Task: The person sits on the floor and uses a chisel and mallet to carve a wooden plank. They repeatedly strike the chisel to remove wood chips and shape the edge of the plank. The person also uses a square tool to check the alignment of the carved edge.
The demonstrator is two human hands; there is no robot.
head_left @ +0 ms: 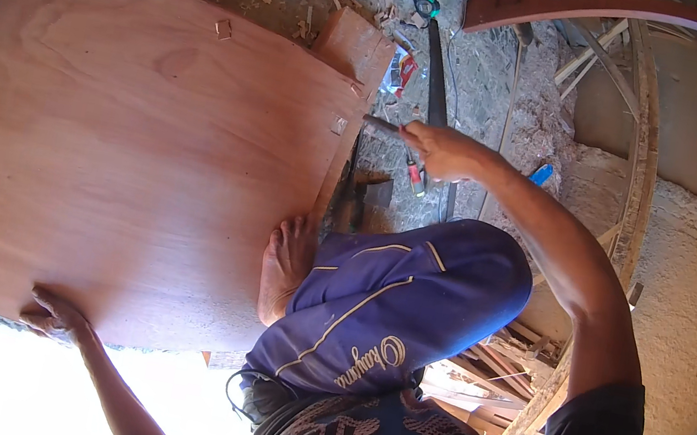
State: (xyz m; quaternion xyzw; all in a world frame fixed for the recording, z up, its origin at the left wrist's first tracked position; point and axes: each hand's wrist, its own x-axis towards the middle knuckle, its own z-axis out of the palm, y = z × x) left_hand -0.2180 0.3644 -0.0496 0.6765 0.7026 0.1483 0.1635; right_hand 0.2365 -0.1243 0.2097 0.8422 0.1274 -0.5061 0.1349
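Observation:
A broad, reddish-brown wooden panel [133,126] fills the left side. At its near left edge, my left hand [57,314] grips the rim, thumb on the top face and the other fingers partly hidden. My right hand [443,150] is closed around a short, dark grey tool [380,125] whose kind I cannot make out. That tool's tip reaches the panel's right edge. Just under the right hand is a screwdriver [413,176] with a red handle; whether the hand touches it is unclear. My bare foot [287,267] presses on the panel's near right corner.
Beneath the panel's far right corner lies a wooden block [354,45]. Beyond the right hand are a long black bar [438,76], a red packet [402,72] and wood shavings. A curved reddish wooden frame [575,18] stands far right, near timber strips [641,147] and a rough wall.

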